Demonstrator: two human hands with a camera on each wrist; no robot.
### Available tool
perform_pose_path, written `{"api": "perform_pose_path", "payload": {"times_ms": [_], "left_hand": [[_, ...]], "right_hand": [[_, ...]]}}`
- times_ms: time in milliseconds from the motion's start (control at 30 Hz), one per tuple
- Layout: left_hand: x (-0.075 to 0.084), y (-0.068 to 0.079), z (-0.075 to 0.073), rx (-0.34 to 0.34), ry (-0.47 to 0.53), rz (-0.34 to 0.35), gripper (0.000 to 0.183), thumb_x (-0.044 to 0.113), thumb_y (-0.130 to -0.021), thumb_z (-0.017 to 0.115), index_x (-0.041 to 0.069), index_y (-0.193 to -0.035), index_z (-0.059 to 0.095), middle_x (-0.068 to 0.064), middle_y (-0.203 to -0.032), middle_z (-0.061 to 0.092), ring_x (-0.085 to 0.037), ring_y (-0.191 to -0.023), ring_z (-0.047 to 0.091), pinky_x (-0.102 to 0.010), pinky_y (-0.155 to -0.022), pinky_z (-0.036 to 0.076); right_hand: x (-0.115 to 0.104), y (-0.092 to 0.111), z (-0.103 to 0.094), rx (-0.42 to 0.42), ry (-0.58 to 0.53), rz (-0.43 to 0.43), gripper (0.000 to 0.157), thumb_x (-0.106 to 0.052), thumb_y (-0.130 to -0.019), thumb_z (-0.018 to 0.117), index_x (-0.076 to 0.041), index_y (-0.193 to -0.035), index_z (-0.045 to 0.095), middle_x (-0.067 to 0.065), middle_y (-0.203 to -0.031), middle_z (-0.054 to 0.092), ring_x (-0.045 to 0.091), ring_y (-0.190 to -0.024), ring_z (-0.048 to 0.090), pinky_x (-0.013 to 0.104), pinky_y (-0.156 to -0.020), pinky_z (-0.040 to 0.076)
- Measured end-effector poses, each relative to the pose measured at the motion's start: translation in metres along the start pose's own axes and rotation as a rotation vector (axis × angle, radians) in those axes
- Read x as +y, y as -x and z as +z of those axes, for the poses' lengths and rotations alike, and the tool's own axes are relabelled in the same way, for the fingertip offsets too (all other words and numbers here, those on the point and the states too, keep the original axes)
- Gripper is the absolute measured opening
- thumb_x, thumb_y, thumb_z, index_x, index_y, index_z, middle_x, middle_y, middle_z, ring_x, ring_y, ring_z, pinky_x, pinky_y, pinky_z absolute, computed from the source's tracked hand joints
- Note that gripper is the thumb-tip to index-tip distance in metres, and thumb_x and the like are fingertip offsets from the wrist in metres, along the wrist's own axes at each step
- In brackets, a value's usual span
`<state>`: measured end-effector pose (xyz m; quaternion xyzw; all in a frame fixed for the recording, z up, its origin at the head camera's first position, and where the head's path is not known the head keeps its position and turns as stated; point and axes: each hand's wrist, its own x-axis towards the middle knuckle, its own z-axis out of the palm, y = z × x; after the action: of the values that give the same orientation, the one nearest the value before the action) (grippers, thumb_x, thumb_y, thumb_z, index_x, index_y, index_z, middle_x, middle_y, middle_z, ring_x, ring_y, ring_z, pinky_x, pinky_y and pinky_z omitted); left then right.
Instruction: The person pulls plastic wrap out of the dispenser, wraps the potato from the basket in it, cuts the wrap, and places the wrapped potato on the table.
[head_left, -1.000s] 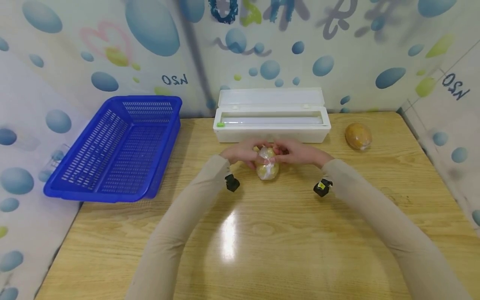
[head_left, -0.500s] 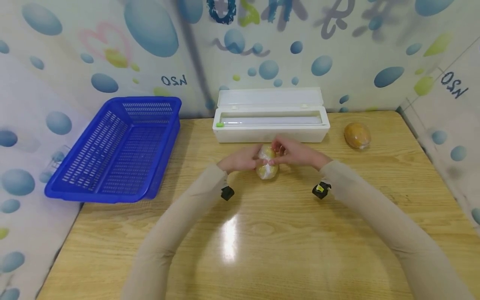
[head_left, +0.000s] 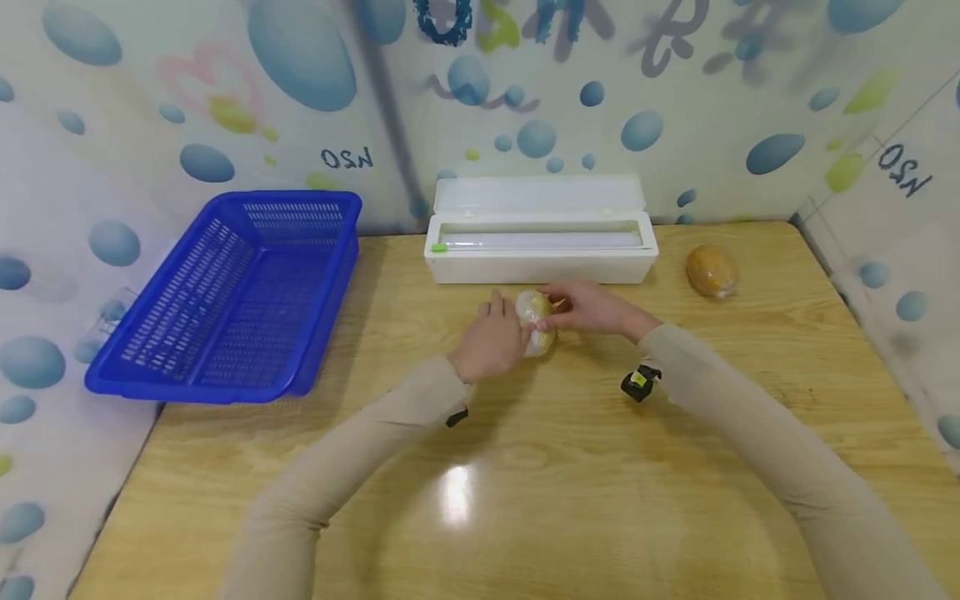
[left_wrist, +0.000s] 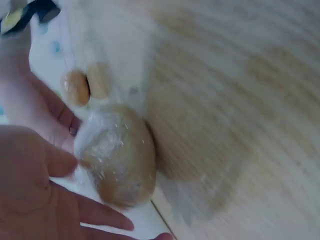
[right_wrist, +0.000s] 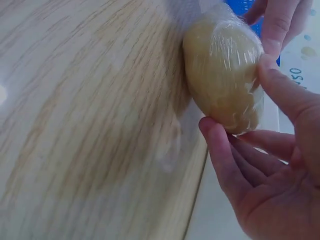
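A pale yellow oval item of produce (head_left: 533, 307) in wrinkled cling film sits between my hands, in front of the white box; its exact kind does not show. My right hand (head_left: 592, 308) holds it from the right, with thumb and fingertips at its side and end in the right wrist view. My left hand (head_left: 489, 343) lies along its left side with fingers spread and fairly straight. In the left wrist view, the left thumb (left_wrist: 62, 162) is right at the film of the wrapped produce (left_wrist: 130, 155), and the other fingers extend past it.
Behind the hands stands a white cling film dispenser (head_left: 542, 268), lid raised, with a roll and a green slider (head_left: 439, 247). A blue plastic basket (head_left: 217, 393) is at the left. At the back right lies an orange-brown round item (head_left: 711, 271) in film. A patterned wall stands behind.
My left hand has drawn back toward me and loosened from the produce, its fingers straightening. My right hand stays at the produce, which has hardly moved.
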<state>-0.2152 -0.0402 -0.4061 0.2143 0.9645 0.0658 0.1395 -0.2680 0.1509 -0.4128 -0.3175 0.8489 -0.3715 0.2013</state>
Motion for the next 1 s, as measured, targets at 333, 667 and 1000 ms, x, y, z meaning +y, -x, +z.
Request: {"api": "perform_pose_path", "payload": {"times_ms": [333, 667, 1000], "left_hand": [[0.009, 0.008, 0.007, 0.281, -0.452, 0.157, 0.045, 0.028, -0.104, 0.042, -0.012, -0.103, 0.063, -0.02, -0.096, 0.065, -0.027, -0.089, 0.062, -0.036, -0.085, 0.047], [0.005, 0.016, 0.01, 0.346, -0.247, 0.172, 0.033, 0.013, -0.096, 0.059, -0.015, -0.113, 0.058, -0.02, -0.097, 0.064, -0.022, -0.078, 0.064, -0.027, -0.065, 0.055], [-0.032, 0.014, 0.012, 0.181, 0.283, 0.293, 0.074, 0.027, -0.093, 0.066, -0.009, -0.146, 0.027, -0.027, -0.148, 0.031, -0.036, -0.132, 0.037, -0.039, -0.108, 0.033]], "right_hand": [[-0.004, 0.0, -0.003, -0.049, 0.139, -0.152, 0.057, -0.014, -0.092, 0.066, 0.006, -0.141, 0.043, 0.01, -0.09, 0.063, 0.025, -0.087, 0.062, 0.037, -0.078, 0.051], [-0.004, 0.0, -0.001, -0.023, 0.023, -0.04, 0.058, -0.013, -0.091, 0.069, 0.0, -0.142, 0.045, 0.023, -0.127, 0.057, 0.033, -0.105, 0.061, 0.039, -0.086, 0.051], [0.009, 0.0, -0.006, -0.03, -0.214, 0.092, 0.06, -0.025, -0.089, 0.072, -0.01, -0.142, 0.049, 0.017, -0.139, 0.049, 0.036, -0.125, 0.047, 0.048, -0.1, 0.041]]}}
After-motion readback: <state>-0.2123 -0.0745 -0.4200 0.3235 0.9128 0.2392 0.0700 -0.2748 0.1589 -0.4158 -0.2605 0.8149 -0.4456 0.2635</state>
